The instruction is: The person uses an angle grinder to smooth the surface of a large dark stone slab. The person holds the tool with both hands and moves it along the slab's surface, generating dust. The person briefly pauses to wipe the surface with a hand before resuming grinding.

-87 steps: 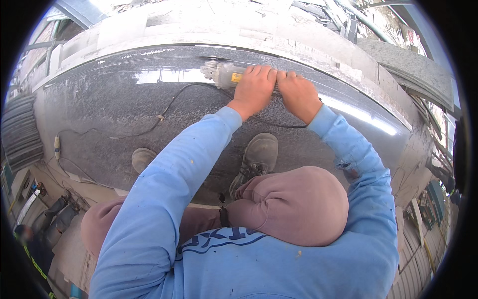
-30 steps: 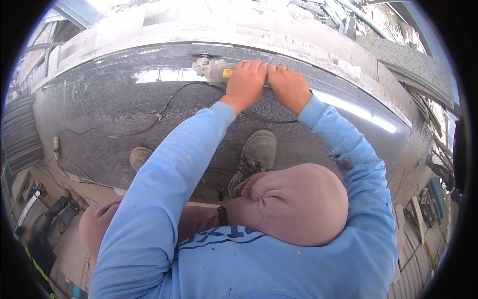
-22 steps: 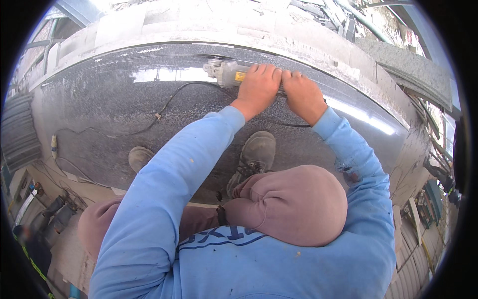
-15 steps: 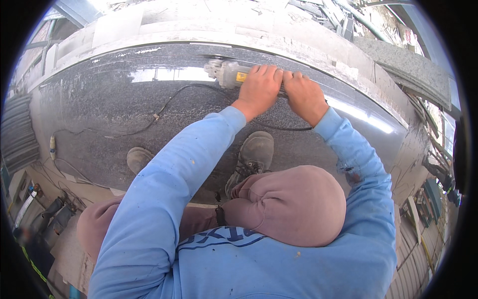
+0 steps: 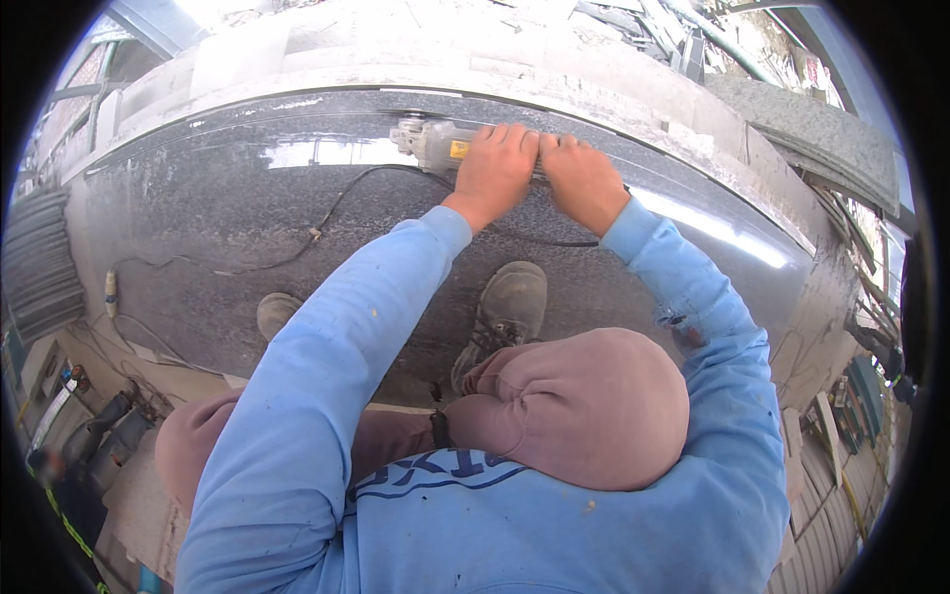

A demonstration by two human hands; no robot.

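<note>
Head view: gripping the grey grinder (image 5: 427, 147) with left hand (image 5: 495, 166), wrapped over its body, and right hand (image 5: 584, 178), curled over its rear end just beside. Pointed leftward, near the far edge of the dark slab (image 5: 218, 218). Marked with a yellow label (image 5: 458, 148). Wearing a light blue shirt (image 5: 584, 544) printed with dark blue lettering (image 5: 401, 475).

We see large dark-blue lettering (image 5: 421, 473) across the front of the light-blue sweatshirt (image 5: 584, 544), bordered by a curved line of the same colour; only part of it shows. On the grinder (image 5: 429, 146) we spot a yellow label (image 5: 458, 149), its print too small for us to read.
</note>
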